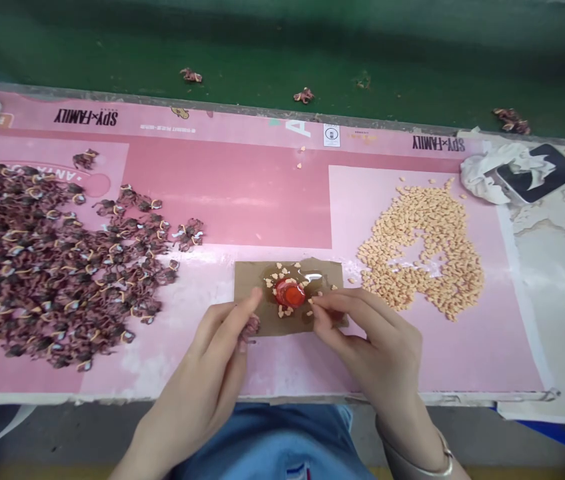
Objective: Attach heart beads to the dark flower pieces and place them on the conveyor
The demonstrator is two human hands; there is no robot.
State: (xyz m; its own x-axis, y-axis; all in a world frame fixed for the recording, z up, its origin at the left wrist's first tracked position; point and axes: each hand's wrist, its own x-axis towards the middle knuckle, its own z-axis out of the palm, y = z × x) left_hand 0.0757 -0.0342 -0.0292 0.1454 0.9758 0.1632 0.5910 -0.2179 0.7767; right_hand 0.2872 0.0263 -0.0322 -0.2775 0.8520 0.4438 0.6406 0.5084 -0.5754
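My left hand [207, 373] is closed round a small purplish-brown moulded figure piece [251, 327], mostly hidden by the fingers, at the left edge of a brown card [267, 325]. From the right, my right hand [382, 350] pinches a tiny beige piece [311, 301] above the same card. Between the hands a round red dish or cap [289, 293] sits on the card, with a wet, shiny patch around it. Several loose beige bits [285, 311] lie close about the red dish.
A broad heap of purplish-brown figure pieces [62, 260] covers the left of the pink printed sheet [227, 193]. Beige pieces [432, 207] form a ring-like pile at right. Crumpled white tissue [487, 175] touches a black tray [542, 175]. Behind runs a green belt-like surface [242, 50] bearing several stray pieces.
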